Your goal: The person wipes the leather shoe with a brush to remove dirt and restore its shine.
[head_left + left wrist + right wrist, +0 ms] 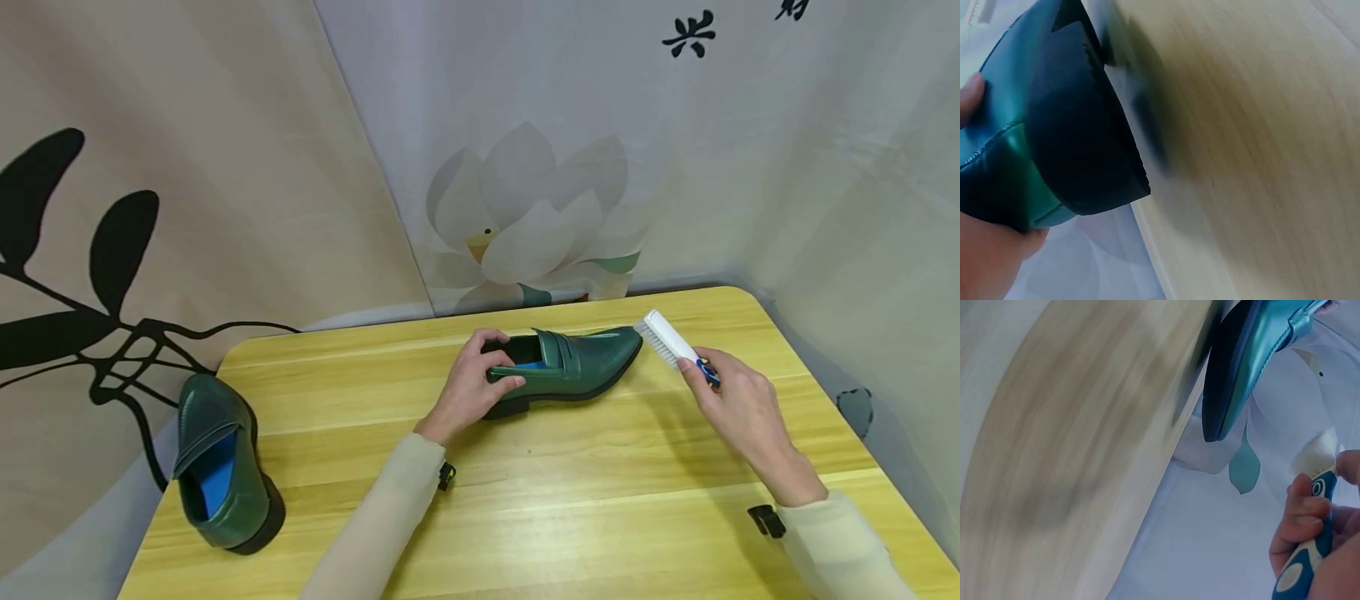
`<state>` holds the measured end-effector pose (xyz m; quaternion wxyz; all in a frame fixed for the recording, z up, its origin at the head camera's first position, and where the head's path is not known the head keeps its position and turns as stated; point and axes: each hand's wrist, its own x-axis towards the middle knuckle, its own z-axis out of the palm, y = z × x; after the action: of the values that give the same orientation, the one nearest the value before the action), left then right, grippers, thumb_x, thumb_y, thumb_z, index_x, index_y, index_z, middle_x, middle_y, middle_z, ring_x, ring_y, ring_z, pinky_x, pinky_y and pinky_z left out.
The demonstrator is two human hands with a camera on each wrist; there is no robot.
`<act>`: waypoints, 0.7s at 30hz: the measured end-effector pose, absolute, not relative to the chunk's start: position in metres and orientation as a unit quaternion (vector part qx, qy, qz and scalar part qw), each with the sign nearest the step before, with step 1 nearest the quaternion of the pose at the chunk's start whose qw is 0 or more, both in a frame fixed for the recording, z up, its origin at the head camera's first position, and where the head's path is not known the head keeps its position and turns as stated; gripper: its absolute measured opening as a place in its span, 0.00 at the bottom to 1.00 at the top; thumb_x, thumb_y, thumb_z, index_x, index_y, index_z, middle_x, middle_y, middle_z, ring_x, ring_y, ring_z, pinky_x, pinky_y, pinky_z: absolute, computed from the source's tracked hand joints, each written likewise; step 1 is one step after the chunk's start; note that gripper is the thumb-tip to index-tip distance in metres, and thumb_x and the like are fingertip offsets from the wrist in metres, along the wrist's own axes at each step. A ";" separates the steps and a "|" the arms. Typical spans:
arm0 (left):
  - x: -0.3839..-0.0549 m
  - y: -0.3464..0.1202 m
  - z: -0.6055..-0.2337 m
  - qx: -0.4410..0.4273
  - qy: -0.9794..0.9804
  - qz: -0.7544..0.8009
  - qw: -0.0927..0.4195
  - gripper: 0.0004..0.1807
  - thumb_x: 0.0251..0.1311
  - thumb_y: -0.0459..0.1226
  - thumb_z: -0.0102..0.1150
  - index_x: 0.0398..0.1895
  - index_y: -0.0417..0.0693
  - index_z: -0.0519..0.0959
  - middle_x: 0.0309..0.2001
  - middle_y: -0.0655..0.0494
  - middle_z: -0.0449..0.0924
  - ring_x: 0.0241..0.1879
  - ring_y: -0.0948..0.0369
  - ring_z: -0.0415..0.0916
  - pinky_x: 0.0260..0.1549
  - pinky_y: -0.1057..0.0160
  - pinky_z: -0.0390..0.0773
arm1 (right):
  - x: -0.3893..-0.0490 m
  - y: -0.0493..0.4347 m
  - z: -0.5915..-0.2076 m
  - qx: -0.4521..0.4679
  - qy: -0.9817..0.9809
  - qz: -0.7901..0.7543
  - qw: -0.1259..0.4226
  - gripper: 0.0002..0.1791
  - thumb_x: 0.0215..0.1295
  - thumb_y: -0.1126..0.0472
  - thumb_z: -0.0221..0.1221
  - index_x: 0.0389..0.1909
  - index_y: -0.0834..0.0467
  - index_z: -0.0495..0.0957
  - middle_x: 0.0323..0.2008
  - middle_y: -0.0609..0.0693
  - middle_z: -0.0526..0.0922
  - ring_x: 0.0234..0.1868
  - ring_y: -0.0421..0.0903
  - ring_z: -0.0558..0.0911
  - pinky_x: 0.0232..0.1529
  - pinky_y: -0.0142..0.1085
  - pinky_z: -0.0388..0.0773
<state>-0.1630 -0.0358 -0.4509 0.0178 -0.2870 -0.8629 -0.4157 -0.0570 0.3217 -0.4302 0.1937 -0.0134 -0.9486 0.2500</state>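
Observation:
My left hand (476,379) grips a green loafer (588,367) at its heel, fingers reaching over the opening and thumb along the near side. The toe points right, and a blue insole shows inside. In the left wrist view the black heel (1085,125) of this shoe is raised off the wooden table. My right hand (738,404) holds a brush (670,335) with a white head and a blue and white handle (1307,559). Its white bristles (654,340) are right at the shoe's toe in the head view.
A second green loafer (225,475) lies on the left edge of the wooden table (540,508), its blue insole visible and its heel toward me. Printed curtains (525,83) hang behind the table and along its sides.

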 end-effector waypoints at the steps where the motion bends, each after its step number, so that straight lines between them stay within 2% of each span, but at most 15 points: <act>1: -0.162 -0.036 -0.450 -0.289 -0.866 -0.408 0.016 0.07 0.62 0.39 0.74 0.35 0.47 0.86 0.66 0.51 0.70 0.67 0.49 0.67 0.67 0.46 0.69 | -0.057 0.321 -0.430 -0.013 -0.949 0.250 0.192 0.25 0.77 0.51 0.58 0.57 0.70 0.79 0.42 0.69 0.85 0.29 0.55 0.82 0.25 0.42 0.72; 11: -0.154 -0.036 -0.451 -0.296 -0.877 -0.378 0.011 0.07 0.61 0.40 0.75 0.34 0.50 0.85 0.69 0.49 0.68 0.69 0.47 0.65 0.68 0.44 0.67 | -0.058 0.313 -0.429 -0.012 -0.950 0.253 0.180 0.25 0.78 0.50 0.58 0.58 0.69 0.79 0.43 0.68 0.85 0.29 0.53 0.80 0.25 0.41 0.72; 13: -0.153 -0.036 -0.451 -0.293 -0.877 -0.381 0.006 0.07 0.61 0.40 0.75 0.36 0.50 0.85 0.70 0.49 0.67 0.70 0.47 0.64 0.68 0.44 0.67 | -0.058 0.313 -0.429 -0.012 -0.950 0.253 0.180 0.25 0.78 0.50 0.58 0.58 0.70 0.79 0.43 0.68 0.85 0.28 0.53 0.80 0.25 0.41 0.72; 15: -0.151 -0.035 -0.450 -0.283 -0.879 -0.383 -0.005 0.12 0.60 0.40 0.76 0.44 0.48 0.84 0.71 0.49 0.66 0.71 0.47 0.64 0.68 0.45 0.68 | -0.058 0.312 -0.429 -0.012 -0.950 0.253 0.181 0.25 0.78 0.50 0.58 0.58 0.70 0.79 0.43 0.69 0.85 0.28 0.54 0.80 0.25 0.41 0.72; 17: -0.150 -0.034 -0.448 -0.270 -0.883 -0.383 -0.018 0.23 0.59 0.40 0.76 0.57 0.46 0.81 0.72 0.49 0.64 0.71 0.48 0.63 0.68 0.46 0.68 | -0.058 0.312 -0.429 -0.011 -0.950 0.253 0.182 0.25 0.77 0.50 0.58 0.58 0.70 0.79 0.43 0.69 0.85 0.28 0.54 0.80 0.25 0.41 0.72; 19: -0.149 -0.033 -0.446 -0.256 -0.890 -0.376 -0.031 0.37 0.58 0.40 0.77 0.70 0.47 0.73 0.73 0.48 0.63 0.71 0.48 0.63 0.69 0.46 0.68 | -0.059 0.311 -0.428 -0.010 -0.950 0.253 0.183 0.25 0.77 0.51 0.58 0.58 0.70 0.79 0.43 0.69 0.85 0.28 0.53 0.80 0.24 0.40 0.72; 21: -0.149 -0.033 -0.444 -0.246 -0.900 -0.359 -0.039 0.47 0.57 0.42 0.79 0.78 0.50 0.64 0.74 0.48 0.62 0.71 0.48 0.63 0.69 0.47 0.68 | -0.058 0.310 -0.428 -0.009 -0.949 0.254 0.184 0.25 0.77 0.51 0.58 0.57 0.70 0.79 0.43 0.69 0.85 0.28 0.53 0.80 0.24 0.40 0.72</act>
<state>-0.1488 -0.0328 -0.4440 -0.0386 -0.2457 -0.8997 -0.3586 -0.0584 0.3104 -0.4283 0.1841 -0.0086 -0.9494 0.2544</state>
